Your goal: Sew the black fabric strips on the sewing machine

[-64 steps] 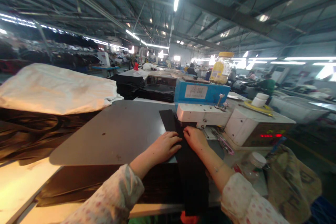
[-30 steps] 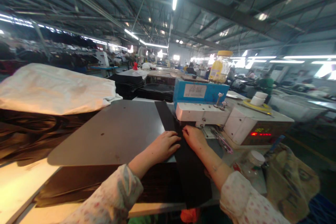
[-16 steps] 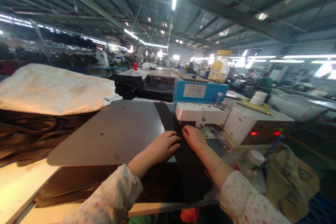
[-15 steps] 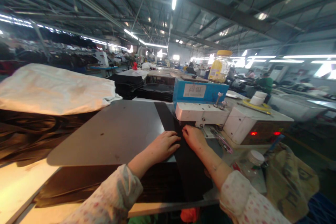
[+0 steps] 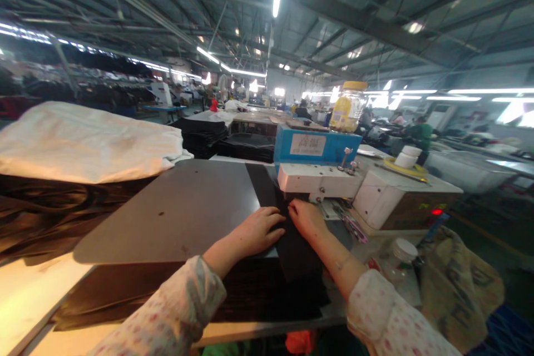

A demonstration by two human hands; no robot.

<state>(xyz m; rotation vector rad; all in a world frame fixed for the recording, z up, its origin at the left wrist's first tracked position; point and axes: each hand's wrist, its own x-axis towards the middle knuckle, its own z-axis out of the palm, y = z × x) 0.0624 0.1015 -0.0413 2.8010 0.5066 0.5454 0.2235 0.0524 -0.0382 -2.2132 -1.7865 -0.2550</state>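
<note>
A black fabric strip (image 5: 297, 253) runs along the right edge of a grey metal plate (image 5: 200, 206), beside a white-and-blue machine (image 5: 319, 178). My left hand (image 5: 262, 228) lies palm down on the strip and the plate's edge, its fingers stretched out. Close by, my right hand (image 5: 304, 216) has curled fingers pinching the strip at the front of the machine head. The fingertips of that hand are partly hidden. Beneath the plate lies a stack of dark fabric (image 5: 167, 295).
White cloth (image 5: 87, 142) covers dark pieces at left. Pink-handled snips (image 5: 354, 228) lie right of the machine head, near a control box (image 5: 409, 200) and a lidded clear jar (image 5: 403, 256). A yellow-lidded jar (image 5: 348, 105) stands on the machine. Black stacks (image 5: 246, 147) sit behind.
The near end of the black strip has drawn up toward the machine and left. Both hands stay almost in place. One of two red lights on the control box has given way to greenish digits.
</note>
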